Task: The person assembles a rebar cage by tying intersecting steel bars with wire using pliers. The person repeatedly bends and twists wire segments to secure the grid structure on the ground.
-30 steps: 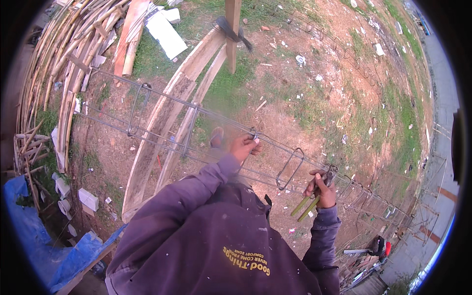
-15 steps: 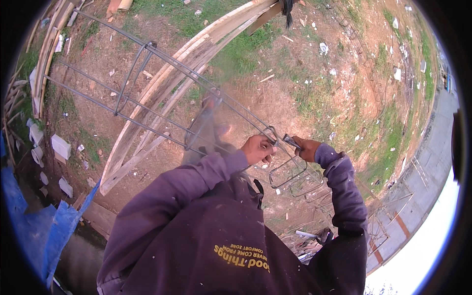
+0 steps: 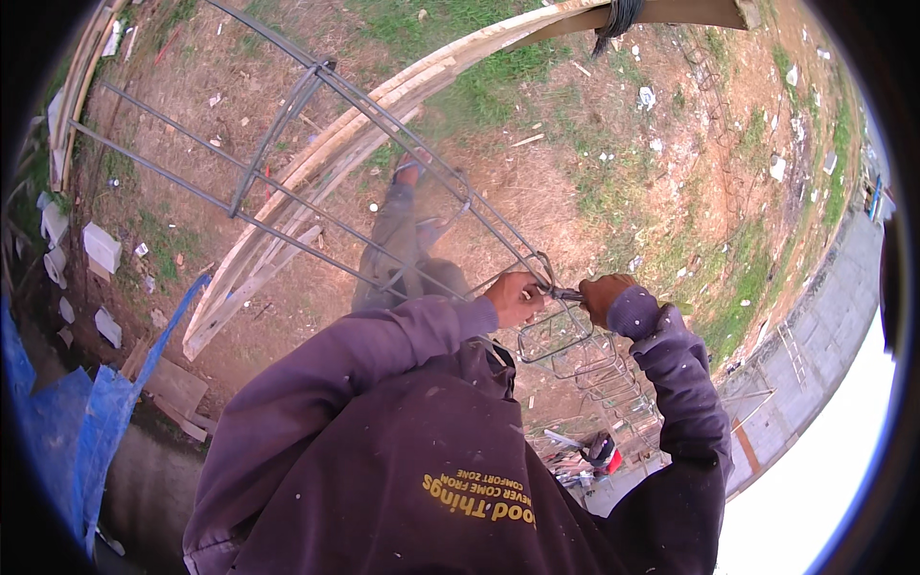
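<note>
A long rebar cage [image 3: 316, 206] of straight bars and bent square stirrups runs from the upper left down toward the lower right. My left hand [image 3: 517, 299] is closed at a corner of a stirrup [image 3: 542, 266], its fingers curled against the steel. From the right, my right hand [image 3: 609, 297] grips a pair of pincers [image 3: 567, 294], whose jaws meet the corner beside my left fingertips. Whether tie wire sits in the jaws is too small to tell. More stirrups [image 3: 599, 369] are bunched along the bars below my hands.
Curved-looking timber boards [image 3: 316, 163] pass beneath the cage, with dark wire strands [image 3: 618, 24] hanging over their far end. My leg [image 3: 388, 244] stands under the bars. A blue tarp [image 3: 72, 412], white blocks [image 3: 102, 247] and a grey slab [image 3: 815, 326] lie around.
The pincers have moved left and down onto the stirrup corner, where they stood apart from it before. My left hand has shifted slightly right, and the whole view has turned a little.
</note>
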Demonstrator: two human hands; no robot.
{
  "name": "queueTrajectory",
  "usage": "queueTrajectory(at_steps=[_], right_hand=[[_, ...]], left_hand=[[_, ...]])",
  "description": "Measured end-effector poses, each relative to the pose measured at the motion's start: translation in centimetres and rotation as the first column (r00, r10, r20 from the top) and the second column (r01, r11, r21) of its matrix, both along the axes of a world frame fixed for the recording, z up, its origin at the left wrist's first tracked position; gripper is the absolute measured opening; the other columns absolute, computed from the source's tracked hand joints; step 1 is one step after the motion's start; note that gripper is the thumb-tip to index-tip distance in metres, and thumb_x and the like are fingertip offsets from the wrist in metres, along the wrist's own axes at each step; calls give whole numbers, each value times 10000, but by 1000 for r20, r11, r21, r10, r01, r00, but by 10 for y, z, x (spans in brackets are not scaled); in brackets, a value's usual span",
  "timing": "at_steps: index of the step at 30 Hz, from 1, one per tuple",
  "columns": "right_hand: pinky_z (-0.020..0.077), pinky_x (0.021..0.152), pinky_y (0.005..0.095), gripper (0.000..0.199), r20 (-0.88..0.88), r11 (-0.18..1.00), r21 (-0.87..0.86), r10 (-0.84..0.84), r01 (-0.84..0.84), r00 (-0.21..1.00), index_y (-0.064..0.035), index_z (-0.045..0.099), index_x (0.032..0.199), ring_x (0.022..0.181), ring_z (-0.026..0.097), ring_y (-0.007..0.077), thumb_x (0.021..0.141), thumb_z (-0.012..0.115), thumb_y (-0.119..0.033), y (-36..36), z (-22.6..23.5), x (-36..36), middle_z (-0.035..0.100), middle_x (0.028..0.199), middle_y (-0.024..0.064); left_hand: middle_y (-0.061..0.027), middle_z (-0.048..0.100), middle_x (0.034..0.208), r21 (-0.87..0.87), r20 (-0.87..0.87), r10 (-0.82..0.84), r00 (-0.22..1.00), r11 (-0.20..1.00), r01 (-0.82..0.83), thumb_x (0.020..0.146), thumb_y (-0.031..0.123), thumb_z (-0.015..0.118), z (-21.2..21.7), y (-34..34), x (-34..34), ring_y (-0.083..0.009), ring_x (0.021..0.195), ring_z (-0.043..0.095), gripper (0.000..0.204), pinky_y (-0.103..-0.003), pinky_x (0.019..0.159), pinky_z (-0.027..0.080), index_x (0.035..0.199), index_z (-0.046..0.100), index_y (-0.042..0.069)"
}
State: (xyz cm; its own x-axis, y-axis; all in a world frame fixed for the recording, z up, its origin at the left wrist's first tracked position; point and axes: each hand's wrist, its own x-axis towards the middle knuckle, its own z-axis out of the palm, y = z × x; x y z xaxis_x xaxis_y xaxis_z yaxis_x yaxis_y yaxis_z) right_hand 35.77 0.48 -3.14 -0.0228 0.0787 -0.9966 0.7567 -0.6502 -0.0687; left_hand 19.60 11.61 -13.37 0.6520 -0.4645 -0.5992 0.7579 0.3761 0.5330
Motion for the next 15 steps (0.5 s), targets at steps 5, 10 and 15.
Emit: queueTrajectory(at_steps=[5,10,15], right_hand=[[503,767,469,249,140,982,123,-162,145,977,-46,598,954,880,654,363,915,528,-282,-14,13,-23,660,892,227],[496,644,531,278,303,870,250,-488,426,819,-53,595,915,707,622,451,891,562,-328,-41,6,-68,626,718,251],[497,655,530,259,394,711,350,-703,610,592,-75,620,918,738,629,441,870,582,-326,-53,-7,-109,640,752,237]], left_hand=[[-83,645,847,-114,18,-24,1000,993,26,926,95,562,-9,4,0,-141,664,650,218,-268,584,532,1076,588,-61],[-118,669,891,-183,77,-54,996,981,68,928,68,516,-19,7,-1,-160,708,663,204,-282,619,548,1060,592,-68],[-123,669,879,-169,102,-75,992,981,91,924,74,522,-20,10,1,-166,725,666,208,-292,641,552,1039,609,-77]])
